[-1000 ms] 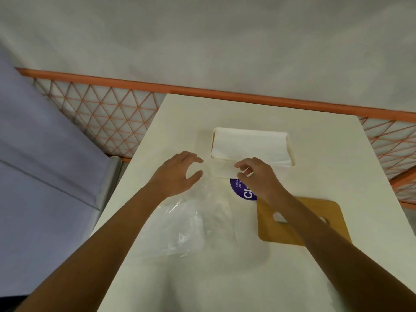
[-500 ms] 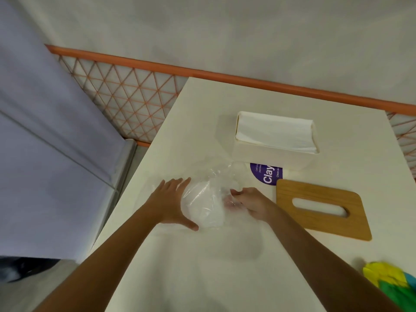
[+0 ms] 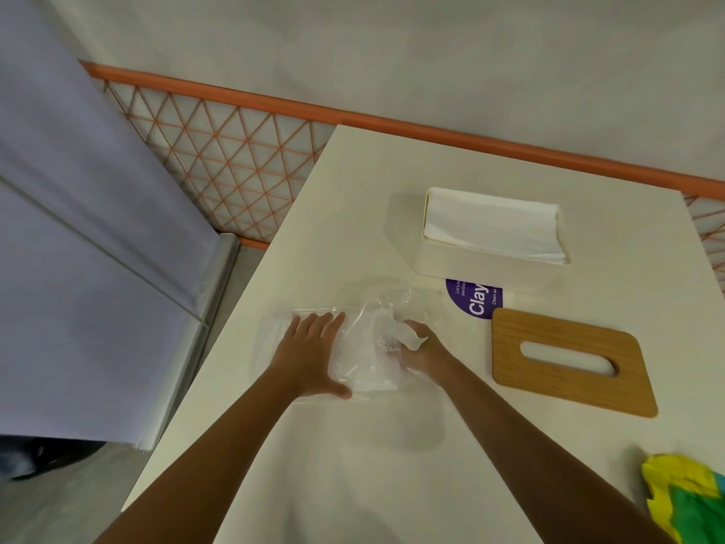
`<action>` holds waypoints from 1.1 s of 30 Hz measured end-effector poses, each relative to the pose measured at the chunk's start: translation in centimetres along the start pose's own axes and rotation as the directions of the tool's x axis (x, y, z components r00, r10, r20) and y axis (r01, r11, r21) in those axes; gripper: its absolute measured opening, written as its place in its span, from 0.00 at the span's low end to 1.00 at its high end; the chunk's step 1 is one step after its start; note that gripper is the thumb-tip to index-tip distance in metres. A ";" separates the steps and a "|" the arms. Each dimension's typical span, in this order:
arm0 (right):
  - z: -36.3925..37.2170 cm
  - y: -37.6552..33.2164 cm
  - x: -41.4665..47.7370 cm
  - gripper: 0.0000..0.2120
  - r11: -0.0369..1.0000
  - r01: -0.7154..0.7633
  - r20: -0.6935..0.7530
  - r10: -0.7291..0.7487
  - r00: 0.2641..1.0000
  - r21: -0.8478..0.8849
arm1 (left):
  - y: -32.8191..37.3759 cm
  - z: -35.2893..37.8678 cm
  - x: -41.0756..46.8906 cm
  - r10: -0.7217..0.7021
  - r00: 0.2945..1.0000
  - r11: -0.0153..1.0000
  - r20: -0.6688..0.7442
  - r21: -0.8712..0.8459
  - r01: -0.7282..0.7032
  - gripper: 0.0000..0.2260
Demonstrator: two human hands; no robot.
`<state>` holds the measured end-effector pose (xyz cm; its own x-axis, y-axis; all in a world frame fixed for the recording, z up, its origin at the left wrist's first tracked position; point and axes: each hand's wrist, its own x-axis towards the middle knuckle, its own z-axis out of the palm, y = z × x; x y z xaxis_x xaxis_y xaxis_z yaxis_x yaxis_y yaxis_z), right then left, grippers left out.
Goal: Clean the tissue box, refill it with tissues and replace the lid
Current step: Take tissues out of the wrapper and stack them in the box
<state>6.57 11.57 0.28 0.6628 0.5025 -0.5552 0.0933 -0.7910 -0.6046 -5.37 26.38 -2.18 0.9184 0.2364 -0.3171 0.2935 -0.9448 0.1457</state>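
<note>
A white tissue box stands at the far middle of the table, lidless and filled with white tissues. Its wooden lid with a slot lies flat to the right, nearer to me. A clear plastic wrapper lies crumpled on the table between my hands. My left hand rests flat on its left part, fingers spread. My right hand grips the wrapper's right side, fingers curled into the plastic.
A purple round sticker sits on the cream table in front of the box. A yellow and green cloth lies at the near right corner. An orange lattice railing runs behind; the table's left edge drops to the floor.
Both hands have come back from the box toward me and settled on the plastic wrapper. The view has swung left, bringing the lid and the cloth into sight.
</note>
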 end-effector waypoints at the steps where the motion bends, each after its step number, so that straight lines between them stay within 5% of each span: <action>1: 0.2 0.0 -0.1 0.17 1.000 0.025 -0.021 -0.025 0.999 -0.003 | 0.0 0.0 0.0 0.002 1.000 1.000 -0.007 -0.002 -0.002 0.54; 6: 0.4 0.4 0.0 0.18 0.979 0.156 -0.186 -0.131 0.974 0.128 | 0.0 -0.2 0.0 0.010 1.000 1.000 -0.021 0.006 -0.010 0.52; 10: 0.3 0.4 -0.2 0.16 0.965 0.106 -0.095 -0.085 0.992 0.240 | -0.1 -0.2 0.0 0.011 1.000 1.000 -0.024 -0.005 -0.011 0.52; 16: 1.0 0.2 -0.3 0.14 0.983 -0.021 0.052 0.012 0.999 0.184 | -0.2 0.0 0.0 0.016 0.998 0.999 -0.054 -0.038 -0.018 0.52; 28: 1.2 -0.5 -2.0 0.16 0.984 0.176 0.131 -0.179 0.975 0.036 | -0.9 1.0 0.0 0.021 0.987 0.983 -0.160 -0.176 -0.050 0.55; 33: 0.7 -0.1 -1.7 0.10 0.965 0.240 0.001 -0.241 0.970 0.105 | -1.0 0.6 0.0 0.025 0.990 0.987 -0.136 -0.154 -0.046 0.55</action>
<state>4.88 11.02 0.91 0.6200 0.6789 -0.3932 0.1711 -0.6061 -0.7768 -5.82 27.18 -2.85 0.9530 0.2416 -0.1828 0.2883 -0.9084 0.3028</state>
